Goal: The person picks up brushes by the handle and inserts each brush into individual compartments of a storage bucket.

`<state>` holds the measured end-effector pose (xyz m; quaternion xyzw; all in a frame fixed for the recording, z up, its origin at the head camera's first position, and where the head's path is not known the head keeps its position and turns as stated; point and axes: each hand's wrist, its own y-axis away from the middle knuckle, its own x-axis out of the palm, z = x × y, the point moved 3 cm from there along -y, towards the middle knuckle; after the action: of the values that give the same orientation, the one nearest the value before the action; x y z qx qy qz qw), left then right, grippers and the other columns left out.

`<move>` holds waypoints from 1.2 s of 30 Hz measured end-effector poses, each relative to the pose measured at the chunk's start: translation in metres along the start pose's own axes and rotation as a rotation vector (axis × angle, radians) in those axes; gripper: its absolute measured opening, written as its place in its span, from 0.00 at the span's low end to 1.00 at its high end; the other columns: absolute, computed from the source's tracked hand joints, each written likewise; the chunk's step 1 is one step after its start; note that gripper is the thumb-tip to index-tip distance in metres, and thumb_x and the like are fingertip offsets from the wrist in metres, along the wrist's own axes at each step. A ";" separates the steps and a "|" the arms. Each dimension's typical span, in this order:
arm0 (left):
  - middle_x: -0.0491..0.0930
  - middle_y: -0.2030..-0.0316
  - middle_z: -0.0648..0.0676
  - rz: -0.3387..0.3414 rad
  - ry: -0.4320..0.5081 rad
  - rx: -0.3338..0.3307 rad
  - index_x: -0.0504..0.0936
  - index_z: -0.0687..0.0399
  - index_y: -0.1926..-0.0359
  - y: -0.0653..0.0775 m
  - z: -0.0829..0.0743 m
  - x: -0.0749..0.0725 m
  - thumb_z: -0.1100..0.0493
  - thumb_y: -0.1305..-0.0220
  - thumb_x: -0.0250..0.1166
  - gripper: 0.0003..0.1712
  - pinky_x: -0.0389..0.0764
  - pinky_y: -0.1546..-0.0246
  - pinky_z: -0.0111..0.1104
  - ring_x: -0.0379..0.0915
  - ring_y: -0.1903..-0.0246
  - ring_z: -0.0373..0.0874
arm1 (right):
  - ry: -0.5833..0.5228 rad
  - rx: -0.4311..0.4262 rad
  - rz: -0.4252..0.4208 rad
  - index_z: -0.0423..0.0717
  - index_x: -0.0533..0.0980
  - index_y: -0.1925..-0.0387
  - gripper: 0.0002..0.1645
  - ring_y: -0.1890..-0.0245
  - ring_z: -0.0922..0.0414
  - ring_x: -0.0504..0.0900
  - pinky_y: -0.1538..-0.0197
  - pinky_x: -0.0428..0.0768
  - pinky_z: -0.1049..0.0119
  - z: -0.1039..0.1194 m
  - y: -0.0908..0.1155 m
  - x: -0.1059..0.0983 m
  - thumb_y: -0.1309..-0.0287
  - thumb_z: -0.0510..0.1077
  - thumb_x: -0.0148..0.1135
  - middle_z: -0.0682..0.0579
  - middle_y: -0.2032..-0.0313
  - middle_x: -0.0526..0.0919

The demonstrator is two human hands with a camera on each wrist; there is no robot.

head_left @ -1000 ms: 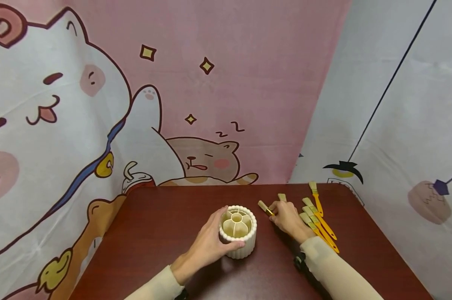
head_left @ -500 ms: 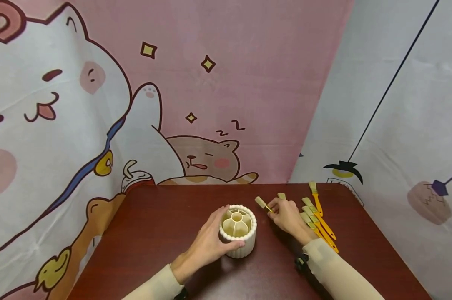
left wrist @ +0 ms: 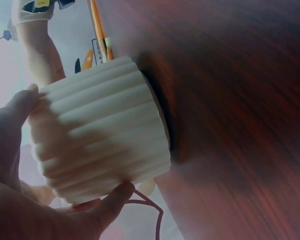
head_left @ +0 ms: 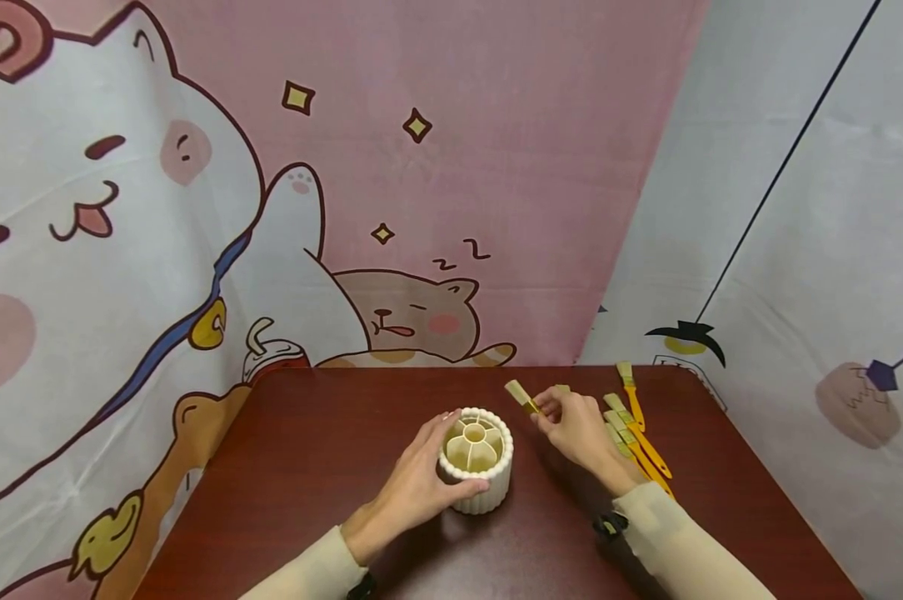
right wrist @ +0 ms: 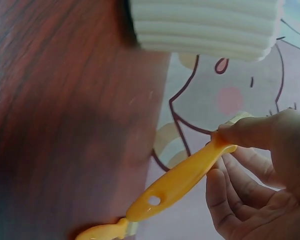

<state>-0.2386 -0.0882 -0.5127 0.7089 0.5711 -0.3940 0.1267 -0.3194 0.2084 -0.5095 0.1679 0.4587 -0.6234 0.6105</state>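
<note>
A white ribbed round holder with petal-shaped compartments and a beaded rim stands upright on the table. My left hand grips its left side, thumb at the front and fingers behind. In the left wrist view the ribbed wall of the holder fills the space between thumb and fingers. To the right of it, my right hand pinches a paintbrush near its ferrule, bristles pointing up and left. The right wrist view shows the yellow handle of this paintbrush, with a hole at its end, above the tabletop.
Several yellow-handled paintbrushes lie side by side on the right of the dark red table. Another brush lies farther back. Bristles of one more brush show behind my right hand. A cartoon-printed cloth hangs beyond the table.
My right hand has raised the paintbrush a little, and its bristle end has shifted up and left. My left hand and the holder have stayed in place.
</note>
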 end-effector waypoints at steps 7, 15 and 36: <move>0.72 0.16 0.64 -0.006 -0.005 0.014 0.67 0.48 0.09 0.000 -0.001 -0.001 0.32 0.40 0.89 0.67 0.83 0.24 0.64 0.76 0.20 0.65 | -0.043 -0.048 -0.040 0.48 0.91 0.53 0.11 0.67 0.64 0.88 0.59 0.88 0.68 0.019 0.003 -0.012 0.34 0.40 0.87 0.57 0.65 0.94; 0.71 0.15 0.64 -0.001 0.000 0.004 0.65 0.45 0.08 0.000 -0.002 -0.001 0.31 0.39 0.89 0.67 0.83 0.23 0.64 0.76 0.19 0.65 | -0.109 -0.119 -0.092 0.49 0.91 0.53 0.12 0.68 0.66 0.88 0.62 0.88 0.70 0.041 0.005 -0.024 0.34 0.40 0.87 0.56 0.65 0.95; 0.70 0.13 0.63 0.004 0.016 -0.011 0.64 0.51 0.09 0.000 -0.002 -0.001 0.32 0.39 0.89 0.69 0.82 0.22 0.63 0.75 0.18 0.64 | -0.296 -0.200 -0.104 0.52 0.91 0.52 0.09 0.68 0.66 0.91 0.61 0.93 0.64 0.088 0.011 -0.041 0.29 0.42 0.84 0.59 0.61 0.96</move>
<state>-0.2381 -0.0874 -0.5104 0.7125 0.5727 -0.3852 0.1268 -0.2709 0.1667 -0.4364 -0.0111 0.4314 -0.6236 0.6519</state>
